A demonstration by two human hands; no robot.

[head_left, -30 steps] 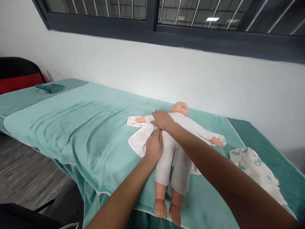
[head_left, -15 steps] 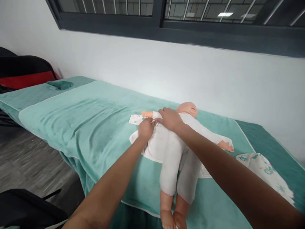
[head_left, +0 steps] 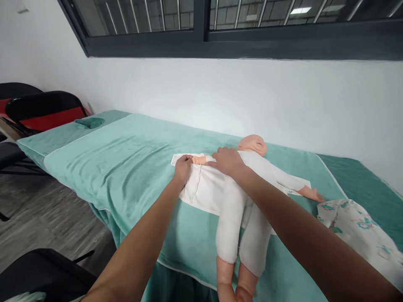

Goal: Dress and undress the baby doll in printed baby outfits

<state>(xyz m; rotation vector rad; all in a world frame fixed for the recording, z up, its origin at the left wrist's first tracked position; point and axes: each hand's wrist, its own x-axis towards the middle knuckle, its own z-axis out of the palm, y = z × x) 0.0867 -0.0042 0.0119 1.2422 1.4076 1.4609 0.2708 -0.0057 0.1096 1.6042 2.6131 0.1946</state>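
Note:
A baby doll (head_left: 239, 205) in white clothes lies on its back on a teal towel (head_left: 126, 167), its head (head_left: 252, 144) toward the wall. My left hand (head_left: 183, 165) pinches the white garment (head_left: 201, 191) spread beside the doll, close to the doll's small hand (head_left: 197, 160). My right hand (head_left: 227, 161) lies flat with fingers spread on the doll's shoulder and chest. The doll's other arm stretches right, its hand (head_left: 313, 194) on the towel.
A patterned white cloth (head_left: 359, 233) lies at the right on the bed. A small folded teal cloth (head_left: 90, 122) sits at the bed's far left end. Black and red chairs (head_left: 44, 111) stand at the left, a black seat (head_left: 40, 272) at bottom left. The wall runs behind.
My left hand slid from the doll's waist up along the garment edge to near the doll's hand. The right hand stayed on the chest. The view shifted.

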